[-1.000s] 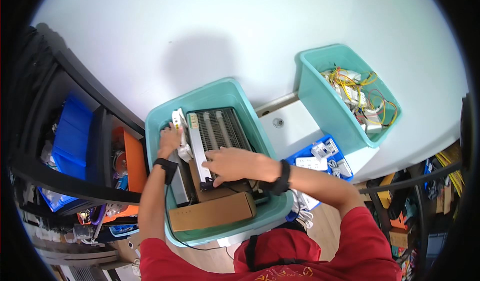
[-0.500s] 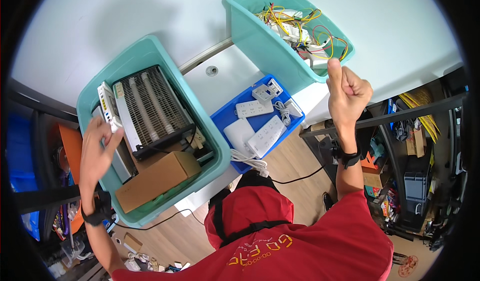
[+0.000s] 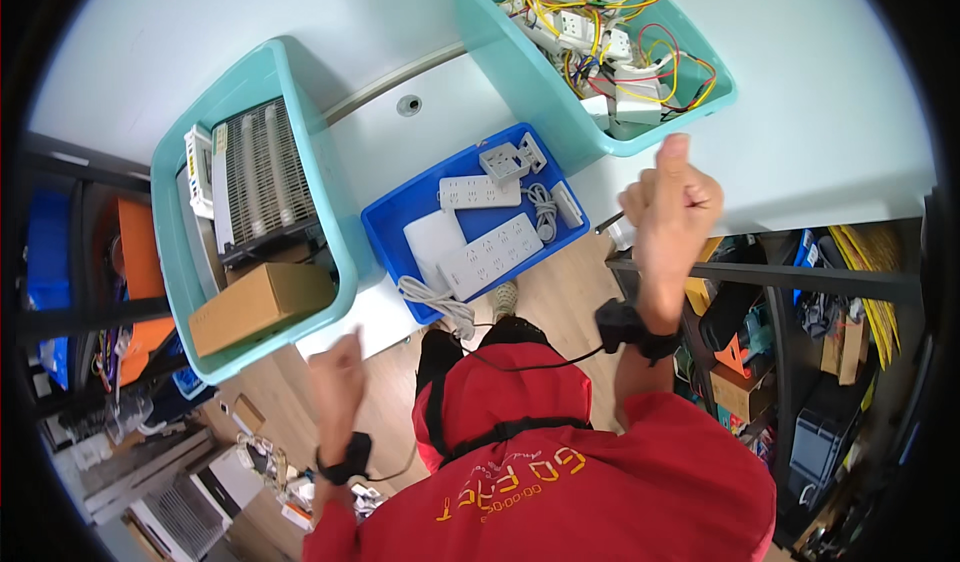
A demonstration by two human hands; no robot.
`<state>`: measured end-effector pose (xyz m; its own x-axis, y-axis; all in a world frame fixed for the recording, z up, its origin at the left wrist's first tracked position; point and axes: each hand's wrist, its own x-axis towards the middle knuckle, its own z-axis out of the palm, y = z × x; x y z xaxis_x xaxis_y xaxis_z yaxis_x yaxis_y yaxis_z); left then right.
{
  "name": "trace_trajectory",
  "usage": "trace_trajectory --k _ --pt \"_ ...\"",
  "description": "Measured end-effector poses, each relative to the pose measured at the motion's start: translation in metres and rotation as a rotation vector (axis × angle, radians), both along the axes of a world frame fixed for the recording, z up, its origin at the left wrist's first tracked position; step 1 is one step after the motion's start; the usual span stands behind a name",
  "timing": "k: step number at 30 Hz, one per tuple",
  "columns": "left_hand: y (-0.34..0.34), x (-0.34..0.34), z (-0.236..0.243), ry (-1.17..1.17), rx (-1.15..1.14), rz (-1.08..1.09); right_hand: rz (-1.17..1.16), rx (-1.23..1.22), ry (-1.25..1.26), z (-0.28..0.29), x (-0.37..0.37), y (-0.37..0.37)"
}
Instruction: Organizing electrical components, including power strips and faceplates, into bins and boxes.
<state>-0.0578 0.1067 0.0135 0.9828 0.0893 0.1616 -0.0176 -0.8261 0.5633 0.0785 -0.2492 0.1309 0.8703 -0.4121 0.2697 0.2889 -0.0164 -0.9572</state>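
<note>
My right hand (image 3: 672, 205) is closed in a fist with its thumb up, empty, near the front edge of the right teal tub (image 3: 640, 146). My left hand (image 3: 338, 380), slightly blurred, is curled with its thumb up below the left teal tub (image 3: 345, 287); no held thing shows. Between the tubs lies a blue tray (image 3: 385, 230). It holds a long white power strip (image 3: 492, 255), a shorter power strip (image 3: 480, 193), a socket adapter (image 3: 503, 163), a white flat box (image 3: 433, 238) and a coiled white cable (image 3: 543, 210). Another white cable (image 3: 440, 305) hangs over its near edge.
The left tub holds a tube-and-grille appliance (image 3: 262, 177), a white router (image 3: 197, 172) and a cardboard box (image 3: 262, 304). Tangled coloured wires (image 3: 660, 62) and white sockets fill the right tub. Dark shelving (image 3: 790, 287) flanks the right side. Loose items lie on the floor (image 3: 570, 307).
My left hand has left the router in the left tub, moving toward me and rightward, and its fingers have curled. My right hand has come lower, still in a fist. The view has shifted.
</note>
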Motion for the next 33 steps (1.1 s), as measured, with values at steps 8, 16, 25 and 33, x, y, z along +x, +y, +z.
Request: trace_trajectory --k 8,16,25,33 --pt "-0.055 -0.049 -0.072 0.343 -0.085 0.067 0.461 0.298 0.054 -0.049 -0.035 0.067" --pt "-0.036 -0.081 -0.072 0.482 -0.052 0.157 0.387 -0.409 -0.078 -0.109 -0.030 0.063" --pt "0.015 -0.118 -0.106 0.592 -0.034 0.132 0.162 -0.973 -0.033 -0.126 -0.021 -0.046" --pt "0.008 -0.095 -0.130 0.629 -0.008 -0.027 0.056 -1.128 0.225 -0.116 -0.063 -0.083"
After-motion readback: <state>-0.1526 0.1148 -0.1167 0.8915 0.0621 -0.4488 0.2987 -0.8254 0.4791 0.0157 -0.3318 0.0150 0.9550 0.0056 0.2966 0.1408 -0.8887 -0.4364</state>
